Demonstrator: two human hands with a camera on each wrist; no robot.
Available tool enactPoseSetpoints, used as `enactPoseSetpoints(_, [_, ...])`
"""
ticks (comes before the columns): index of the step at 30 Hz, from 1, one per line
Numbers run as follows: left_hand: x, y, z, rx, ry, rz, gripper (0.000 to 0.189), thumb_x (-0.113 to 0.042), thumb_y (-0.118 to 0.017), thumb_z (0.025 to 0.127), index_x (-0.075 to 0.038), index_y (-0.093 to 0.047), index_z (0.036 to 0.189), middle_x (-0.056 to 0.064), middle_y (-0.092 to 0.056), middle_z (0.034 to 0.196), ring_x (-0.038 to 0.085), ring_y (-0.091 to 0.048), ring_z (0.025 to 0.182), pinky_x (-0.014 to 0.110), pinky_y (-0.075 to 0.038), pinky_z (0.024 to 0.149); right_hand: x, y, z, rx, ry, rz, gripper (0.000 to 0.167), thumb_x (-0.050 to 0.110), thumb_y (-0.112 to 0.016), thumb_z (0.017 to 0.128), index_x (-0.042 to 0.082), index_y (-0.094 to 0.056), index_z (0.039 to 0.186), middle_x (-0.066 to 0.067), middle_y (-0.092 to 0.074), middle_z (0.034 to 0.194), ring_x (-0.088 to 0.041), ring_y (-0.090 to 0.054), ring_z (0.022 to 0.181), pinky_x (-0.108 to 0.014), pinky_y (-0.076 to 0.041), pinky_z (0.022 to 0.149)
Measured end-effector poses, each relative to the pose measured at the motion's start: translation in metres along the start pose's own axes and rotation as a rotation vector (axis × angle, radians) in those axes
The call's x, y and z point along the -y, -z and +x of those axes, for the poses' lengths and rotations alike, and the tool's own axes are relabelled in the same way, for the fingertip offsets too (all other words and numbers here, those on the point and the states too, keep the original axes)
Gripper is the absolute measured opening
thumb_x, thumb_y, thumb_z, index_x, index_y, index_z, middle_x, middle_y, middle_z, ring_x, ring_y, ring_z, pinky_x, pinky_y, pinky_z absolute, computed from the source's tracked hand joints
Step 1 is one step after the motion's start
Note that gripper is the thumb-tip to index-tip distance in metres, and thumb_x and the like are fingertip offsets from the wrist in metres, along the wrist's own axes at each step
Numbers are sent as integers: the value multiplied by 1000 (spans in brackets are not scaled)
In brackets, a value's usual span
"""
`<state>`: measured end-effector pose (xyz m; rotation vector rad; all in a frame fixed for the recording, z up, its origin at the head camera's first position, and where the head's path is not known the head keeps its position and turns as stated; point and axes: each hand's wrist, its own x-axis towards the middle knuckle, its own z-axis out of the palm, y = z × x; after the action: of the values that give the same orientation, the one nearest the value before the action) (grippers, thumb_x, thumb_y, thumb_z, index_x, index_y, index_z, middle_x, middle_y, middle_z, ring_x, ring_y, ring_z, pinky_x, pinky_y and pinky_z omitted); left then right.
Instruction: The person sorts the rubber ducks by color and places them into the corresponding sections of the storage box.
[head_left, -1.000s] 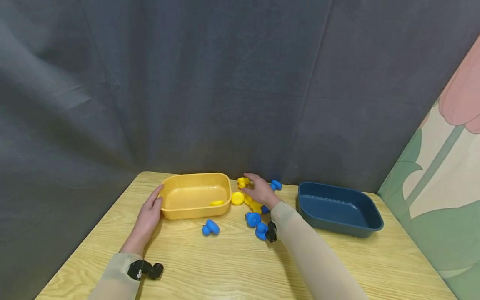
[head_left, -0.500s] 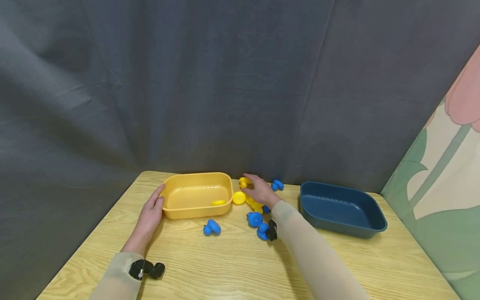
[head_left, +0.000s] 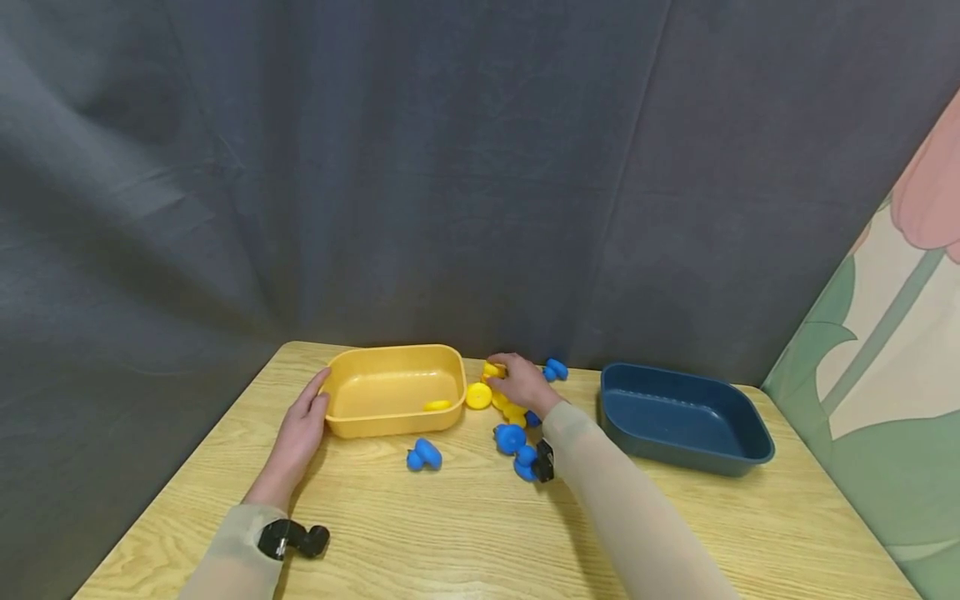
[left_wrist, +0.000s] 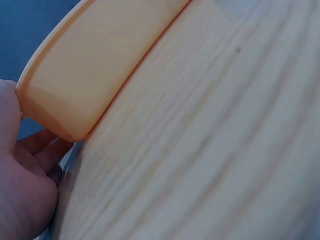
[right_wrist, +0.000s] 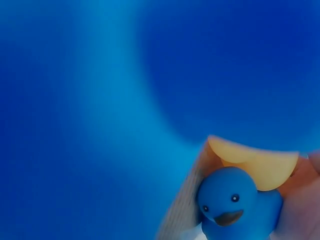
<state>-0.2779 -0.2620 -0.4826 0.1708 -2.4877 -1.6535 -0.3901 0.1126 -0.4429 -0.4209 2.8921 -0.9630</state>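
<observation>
In the head view my left hand (head_left: 298, 429) rests against the left end of a yellow basin (head_left: 393, 429). Its fingers lie fairly straight along the outside, thumb by the near corner, close to the rim in the left wrist view. My right hand (head_left: 522, 383) pinches a yellow rubber duck (head_left: 492, 370) between thumb and fingers, beyond the basin's right end. More yellow ducks (head_left: 513, 414) lie below that hand, partly covered by it. An upturned yellow duck (head_left: 478, 396) sits beside the basin. In the right wrist view a blue rubber duck (right_wrist: 227, 192) shows its face.
One yellow duck (head_left: 437, 406) lies inside the basin. Blue ducks lie in front of it (head_left: 424, 455), under the right wrist (head_left: 510, 438) and at the back (head_left: 555, 369). A dark blue basin (head_left: 686, 458) stands at right on the wooden table (head_left: 420, 542), against a grey curtain (head_left: 465, 167).
My right thumb and fingers have closed in on the yellow duck at the back, which has tilted slightly. The left hand stays at the yellow basin; the view has shifted slightly.
</observation>
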Motion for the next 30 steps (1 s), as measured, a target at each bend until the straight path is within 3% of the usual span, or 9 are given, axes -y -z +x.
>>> enactPoseSetpoints(11, [-2,-1,0,3,-6,-3,59,-33,-31,121,-26,-22,179,10,-18,184,35,-14,169,57,-14,136,-4,-1,1,-44,-33,1,37,23,-76,108,6,-71,140,-13,-72,133,-32,-66,113,-46,-58,107])
enactPoseSetpoints(18, [-2,-1,0,11,0,4,59,-34,-31,121,-26,-22,179,9,-18,184,35,-14,169,56,-14,136,-7,5,-5,-77,-29,27,38,25,-78,106,8,-71,139,-16,-70,133,-33,-67,112,-47,-60,100])
enactPoseSetpoints(30, [-1,1,0,0,-17,7,60,-36,-31,121,-23,-22,179,11,-19,183,37,-14,169,59,-14,135,2,14,-10,-179,38,140,43,20,-76,106,8,-68,146,-16,-63,139,-34,-62,119,-49,-56,108])
